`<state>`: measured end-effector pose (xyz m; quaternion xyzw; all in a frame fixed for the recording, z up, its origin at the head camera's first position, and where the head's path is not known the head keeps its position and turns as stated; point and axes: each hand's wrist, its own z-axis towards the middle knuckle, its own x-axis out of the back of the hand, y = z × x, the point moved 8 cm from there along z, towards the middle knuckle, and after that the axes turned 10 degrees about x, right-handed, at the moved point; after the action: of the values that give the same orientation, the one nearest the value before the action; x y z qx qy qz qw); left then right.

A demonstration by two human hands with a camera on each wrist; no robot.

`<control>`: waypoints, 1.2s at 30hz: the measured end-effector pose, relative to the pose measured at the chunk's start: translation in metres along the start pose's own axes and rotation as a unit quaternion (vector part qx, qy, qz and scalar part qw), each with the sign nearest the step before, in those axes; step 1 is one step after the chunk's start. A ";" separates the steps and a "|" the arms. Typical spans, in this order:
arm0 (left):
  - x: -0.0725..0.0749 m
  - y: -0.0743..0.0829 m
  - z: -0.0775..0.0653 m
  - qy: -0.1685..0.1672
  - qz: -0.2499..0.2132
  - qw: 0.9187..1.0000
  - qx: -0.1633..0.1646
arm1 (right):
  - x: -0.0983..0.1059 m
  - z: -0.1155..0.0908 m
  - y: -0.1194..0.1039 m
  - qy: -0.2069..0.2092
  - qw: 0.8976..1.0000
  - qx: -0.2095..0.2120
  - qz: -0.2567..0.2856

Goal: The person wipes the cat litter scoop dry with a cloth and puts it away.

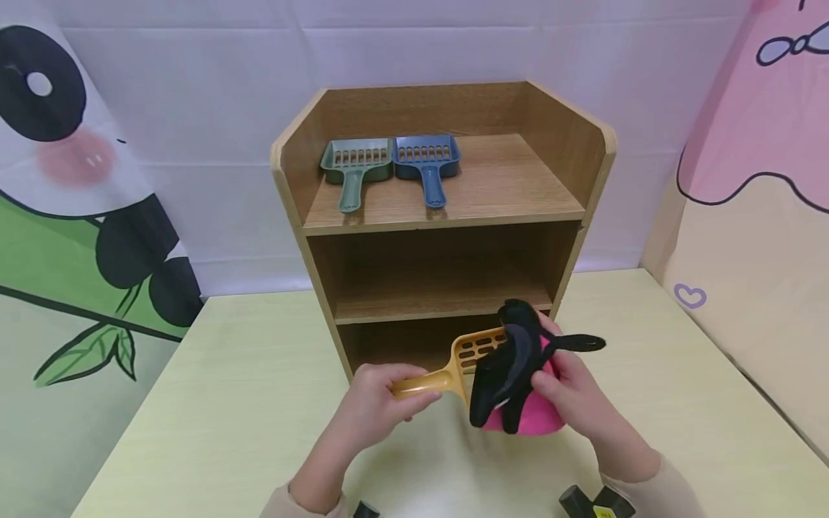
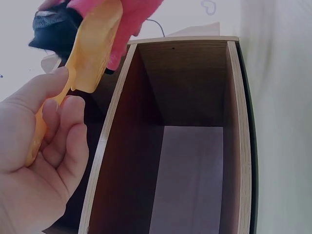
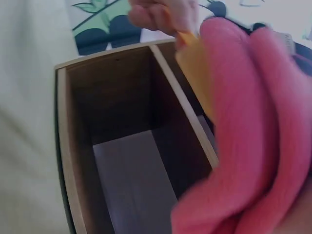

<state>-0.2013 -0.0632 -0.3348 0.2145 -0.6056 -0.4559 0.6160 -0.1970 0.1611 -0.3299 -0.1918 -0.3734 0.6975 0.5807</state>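
Note:
My left hand (image 1: 382,403) grips the handle of a yellow-orange litter scoop (image 1: 424,383), its slotted head pointing right. In my right hand (image 1: 573,388) is a soft pink-and-black cloth (image 1: 534,414) with a black strap loop, pinched between thumb and fingers. The cloth overlaps the right part of the scoop's head and hides it. Seen from the left wrist, the scoop (image 2: 92,48) is edge-on, with pink fabric (image 2: 131,24) behind it. The right wrist view shows thick pink folds (image 3: 239,112) close against the scoop (image 3: 195,68).
A wooden shelf unit (image 1: 443,223) stands behind the hands on the pale table (image 1: 214,403). On its top tier lie a green litter scoop (image 1: 352,176) and a blue one (image 1: 430,173), side by side, handles forward. Black objects (image 1: 596,503) sit by the right sleeve.

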 end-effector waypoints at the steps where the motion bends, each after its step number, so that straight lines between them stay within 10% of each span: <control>1: 0.000 0.001 0.000 0.004 0.007 1.000 -0.009 | -0.004 0.001 -0.001 -0.013 0.999 0.005 -0.048; 11: -0.004 0.011 -0.004 0.043 0.068 0.992 -0.098 | -0.029 0.002 0.005 -0.035 0.940 0.000 -0.340; 36: -0.008 0.013 -0.003 0.049 0.080 0.990 -0.106 | -0.013 0.006 0.015 0.026 0.910 0.009 -0.413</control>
<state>-0.1931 -0.0510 -0.3291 0.1213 -0.5385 -0.4555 0.6984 -0.2077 0.1467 -0.3394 -0.0334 -0.3972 0.3934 0.8284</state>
